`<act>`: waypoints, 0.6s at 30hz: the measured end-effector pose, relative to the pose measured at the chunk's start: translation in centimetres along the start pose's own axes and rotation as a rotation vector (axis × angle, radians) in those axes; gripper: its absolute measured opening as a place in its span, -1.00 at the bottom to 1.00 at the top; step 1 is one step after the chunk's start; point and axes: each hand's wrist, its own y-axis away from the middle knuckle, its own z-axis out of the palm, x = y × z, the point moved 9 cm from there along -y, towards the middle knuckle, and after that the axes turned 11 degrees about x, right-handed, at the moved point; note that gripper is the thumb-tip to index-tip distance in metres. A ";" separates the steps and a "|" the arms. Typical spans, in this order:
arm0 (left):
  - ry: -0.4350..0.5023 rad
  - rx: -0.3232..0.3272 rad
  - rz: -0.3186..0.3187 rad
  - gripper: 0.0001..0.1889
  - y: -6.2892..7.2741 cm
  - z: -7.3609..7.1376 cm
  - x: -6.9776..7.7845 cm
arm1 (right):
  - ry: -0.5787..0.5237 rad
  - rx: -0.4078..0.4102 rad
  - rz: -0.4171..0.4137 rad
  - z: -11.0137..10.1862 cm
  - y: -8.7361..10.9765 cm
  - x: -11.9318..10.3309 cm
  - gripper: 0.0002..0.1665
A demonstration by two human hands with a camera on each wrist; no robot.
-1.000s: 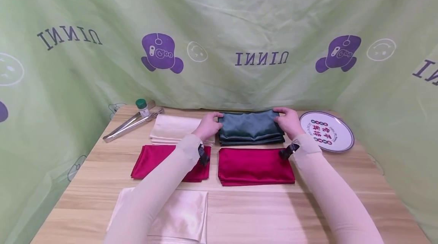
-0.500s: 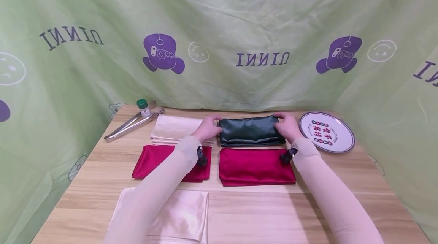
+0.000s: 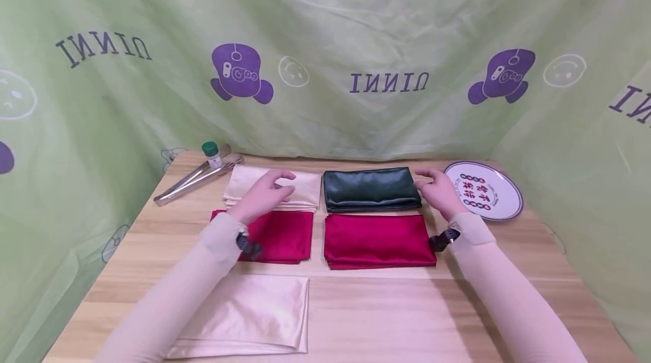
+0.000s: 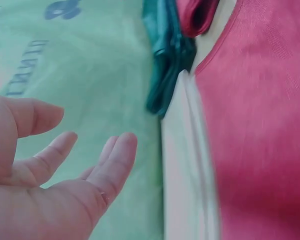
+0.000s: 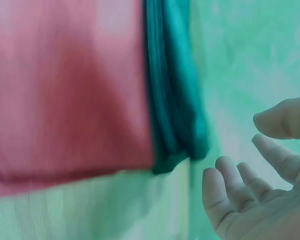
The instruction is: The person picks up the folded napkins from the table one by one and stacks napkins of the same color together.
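A folded dark green satin cloth (image 3: pixel 371 189) lies at the back of the table, flat and rectangular. My right hand (image 3: pixel 440 191) is just off its right end, fingers loosely bent around nothing. Over the folded cream cloth (image 3: pixel 304 183) at the back left hovers my left hand (image 3: pixel 265 195), its thumb and fingers apart with nothing between them. In the left wrist view, the layered edge of that cream cloth (image 4: pixel 187 165) shows beside the fingers. Two folded red cloths, a left one (image 3: pixel 286 234) and a right one (image 3: pixel 378 241), lie in front of this back row.
A larger folded cream cloth (image 3: pixel 249 315) lies at the front left. Metal tongs (image 3: pixel 185 185) and a green-capped bottle (image 3: pixel 211 155) are at the back left. A white plate with red lettering (image 3: pixel 500 196) stands at the back right. Green printed curtain (image 3: pixel 325 120) encloses the table (image 3: pixel 386 318).
Both hands have let go of the green cloth's ends. My left hand has moved left over the cream cloth, and the right hand has shifted slightly right. The green cloth now lies flat.
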 end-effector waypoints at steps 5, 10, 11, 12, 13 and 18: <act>-0.048 0.017 0.054 -0.61 2.6 -3.4 0.8 | -0.045 -0.018 -0.097 0.6 2.8 -3.9 -0.52; -0.044 0.026 0.099 -0.63 5.5 -5.4 1.4 | -0.070 -0.052 -0.203 2.6 6.3 -8.0 -0.52; -0.042 0.025 0.112 -0.63 6.2 -5.7 1.4 | -0.078 -0.067 -0.219 3.1 7.2 -8.7 -0.54; -0.037 0.023 0.119 -0.63 6.9 -6.1 1.3 | -0.078 -0.084 -0.235 3.7 8.0 -9.4 -0.55; -0.035 0.023 0.128 -0.64 7.7 -6.5 1.1 | -0.083 -0.108 -0.251 4.4 8.9 -10.0 -0.57; -0.129 0.050 0.122 -0.68 11.4 -8.9 -0.6 | -0.083 -0.256 -0.317 7.4 13.5 -12.4 -0.63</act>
